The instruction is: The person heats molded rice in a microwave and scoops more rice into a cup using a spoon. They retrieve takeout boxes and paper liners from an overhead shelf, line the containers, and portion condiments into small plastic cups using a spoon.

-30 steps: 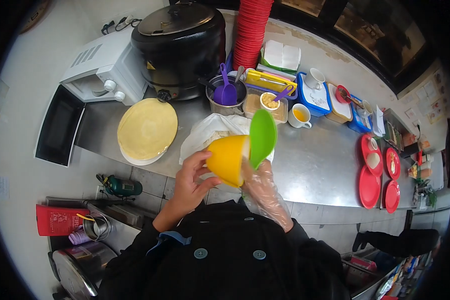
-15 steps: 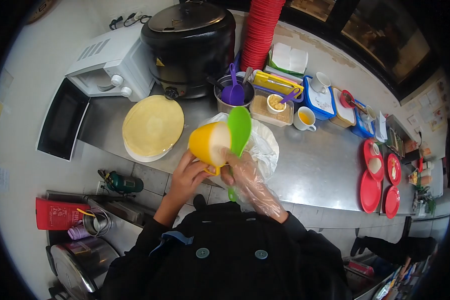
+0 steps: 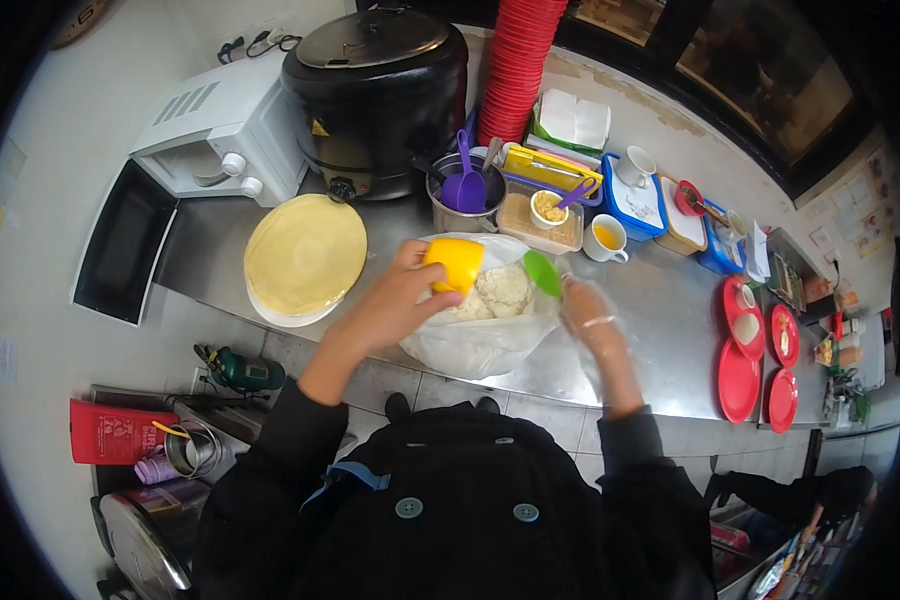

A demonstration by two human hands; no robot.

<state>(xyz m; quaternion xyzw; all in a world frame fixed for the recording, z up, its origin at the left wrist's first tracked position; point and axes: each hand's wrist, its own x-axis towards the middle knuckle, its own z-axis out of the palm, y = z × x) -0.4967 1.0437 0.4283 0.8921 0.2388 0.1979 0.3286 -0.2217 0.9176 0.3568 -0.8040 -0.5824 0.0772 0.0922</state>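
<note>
My left hand [image 3: 390,300] grips a yellow cup [image 3: 456,263], tipped over the left part of an open white plastic bag [image 3: 475,350]. In the bag lies a white, lumpy food that looks like cooked rice [image 3: 502,290]. My right hand [image 3: 592,315], in a clear plastic glove and slightly blurred, is closed round the handle of a green rice paddle [image 3: 542,272]. The paddle's blade is at the right rim of the bag. Left of the bag, a plate bears a stack of round, pale yellow flat sheets [image 3: 305,255].
Behind the bag stand a steel pot [image 3: 467,215] with a purple ladle [image 3: 464,185], a crumb-filled container [image 3: 540,228] and a white mug [image 3: 605,238]. A black soup warmer [image 3: 380,120] and open microwave [image 3: 220,140] are at left. Red plates [image 3: 738,385] lie at right.
The yellow cup has turned over and moved right, above the bag. My right hand has moved away rightward with the green rice paddle, and the bag's white food now shows.
</note>
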